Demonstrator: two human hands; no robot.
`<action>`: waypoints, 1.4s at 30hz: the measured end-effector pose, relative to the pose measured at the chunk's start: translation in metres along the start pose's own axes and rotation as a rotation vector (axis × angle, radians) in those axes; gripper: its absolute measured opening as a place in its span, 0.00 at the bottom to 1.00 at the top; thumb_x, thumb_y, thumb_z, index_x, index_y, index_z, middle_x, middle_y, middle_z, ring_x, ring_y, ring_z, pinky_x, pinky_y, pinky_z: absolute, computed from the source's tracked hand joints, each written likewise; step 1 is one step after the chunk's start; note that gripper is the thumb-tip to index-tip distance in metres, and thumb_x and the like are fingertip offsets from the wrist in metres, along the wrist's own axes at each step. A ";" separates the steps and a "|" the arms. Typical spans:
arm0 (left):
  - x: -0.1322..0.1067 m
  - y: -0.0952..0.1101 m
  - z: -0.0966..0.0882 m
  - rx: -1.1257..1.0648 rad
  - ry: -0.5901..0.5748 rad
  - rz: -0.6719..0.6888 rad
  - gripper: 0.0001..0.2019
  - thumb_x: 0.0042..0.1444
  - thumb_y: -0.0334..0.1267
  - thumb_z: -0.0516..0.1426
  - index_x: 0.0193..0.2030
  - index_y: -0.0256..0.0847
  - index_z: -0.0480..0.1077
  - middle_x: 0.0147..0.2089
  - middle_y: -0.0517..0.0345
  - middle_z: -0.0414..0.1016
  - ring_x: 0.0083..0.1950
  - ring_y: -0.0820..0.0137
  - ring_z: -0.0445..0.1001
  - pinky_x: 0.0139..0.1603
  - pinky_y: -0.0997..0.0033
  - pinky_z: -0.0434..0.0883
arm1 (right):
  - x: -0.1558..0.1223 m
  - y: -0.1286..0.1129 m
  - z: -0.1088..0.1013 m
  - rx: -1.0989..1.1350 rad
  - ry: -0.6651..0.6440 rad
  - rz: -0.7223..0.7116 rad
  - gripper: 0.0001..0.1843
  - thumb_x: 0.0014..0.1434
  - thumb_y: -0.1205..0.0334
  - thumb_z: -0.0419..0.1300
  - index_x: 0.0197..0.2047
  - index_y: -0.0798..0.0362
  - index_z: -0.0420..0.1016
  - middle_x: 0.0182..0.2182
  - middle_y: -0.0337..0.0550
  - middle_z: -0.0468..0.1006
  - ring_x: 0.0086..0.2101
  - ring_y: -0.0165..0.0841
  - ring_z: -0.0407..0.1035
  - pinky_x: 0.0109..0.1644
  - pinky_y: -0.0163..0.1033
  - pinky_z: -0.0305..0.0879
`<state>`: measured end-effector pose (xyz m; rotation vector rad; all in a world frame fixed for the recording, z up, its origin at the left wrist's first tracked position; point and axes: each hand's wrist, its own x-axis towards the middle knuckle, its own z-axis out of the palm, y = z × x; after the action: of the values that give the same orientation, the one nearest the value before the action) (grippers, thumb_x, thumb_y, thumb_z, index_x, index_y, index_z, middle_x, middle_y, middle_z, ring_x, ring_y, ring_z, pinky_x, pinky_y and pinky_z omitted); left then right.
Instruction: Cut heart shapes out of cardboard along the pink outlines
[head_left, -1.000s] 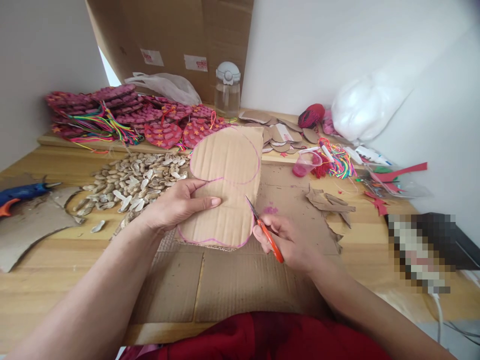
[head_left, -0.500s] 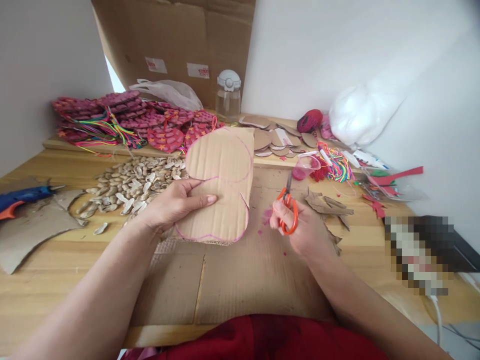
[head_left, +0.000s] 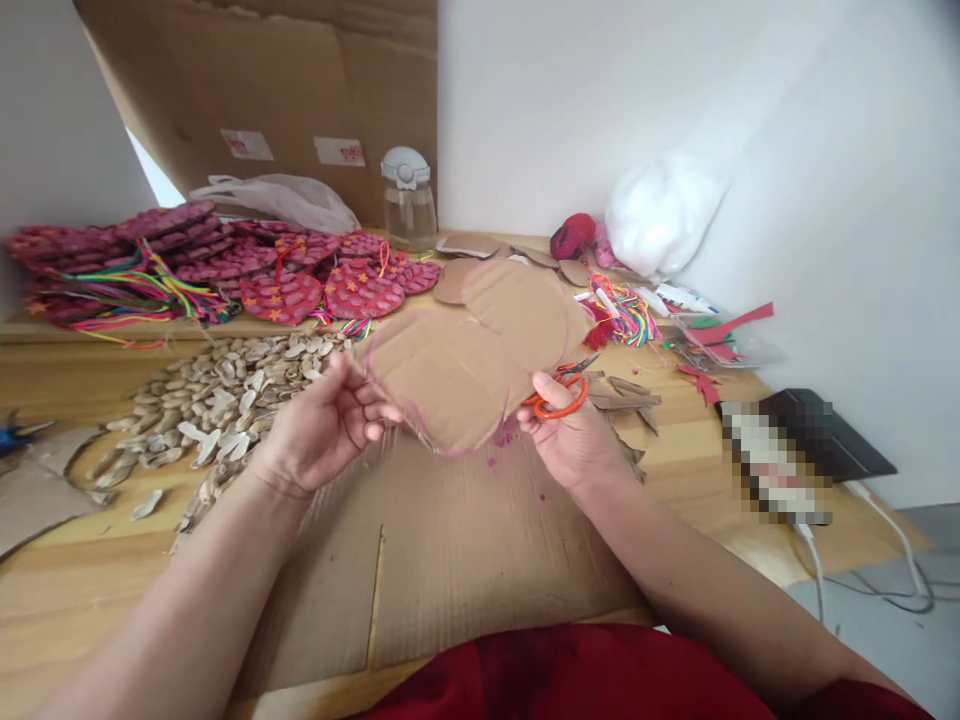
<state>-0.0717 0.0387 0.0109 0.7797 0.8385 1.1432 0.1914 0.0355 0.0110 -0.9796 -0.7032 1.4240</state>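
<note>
A heart-shaped piece of brown cardboard (head_left: pixel 472 365) with a pink drawn outline is held up over the table between both hands. My left hand (head_left: pixel 322 425) pinches its left edge with closed fingers. My right hand (head_left: pixel 574 435) grips its right edge with the thumb, and the orange-handled scissors (head_left: pixel 559 395) hang looped on its fingers, blades pointing right. A flat cardboard sheet (head_left: pixel 465 560) lies on the table under the hands.
A heap of pale seed shells (head_left: pixel 214 405) lies at the left. Red patterned hearts with coloured cords (head_left: pixel 150 260) are stacked at the back left. A water bottle (head_left: pixel 409 200), cardboard cut-outs (head_left: pixel 465 245), coloured threads (head_left: pixel 626 315), cardboard scraps (head_left: pixel 622 395) and a power strip (head_left: pixel 776 460) sit behind and right.
The scissors came out of the cut and swung back onto my right fingers. My right hand then took the cardboard's right edge, and both hands turned the piece flatter. The camera shifted right.
</note>
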 end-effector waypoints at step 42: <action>-0.001 0.011 0.007 0.113 0.314 0.227 0.17 0.35 0.32 0.74 0.35 0.35 0.79 0.36 0.49 0.83 0.31 0.65 0.81 0.26 0.75 0.78 | -0.022 -0.018 -0.007 -1.000 -0.768 0.255 0.24 0.56 0.39 0.64 0.28 0.52 0.67 0.23 0.34 0.65 0.25 0.28 0.61 0.30 0.35 0.55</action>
<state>-0.0710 0.0392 0.0234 0.8153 1.1030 1.4548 0.2047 0.0151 0.0268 -1.2774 -2.0446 1.6902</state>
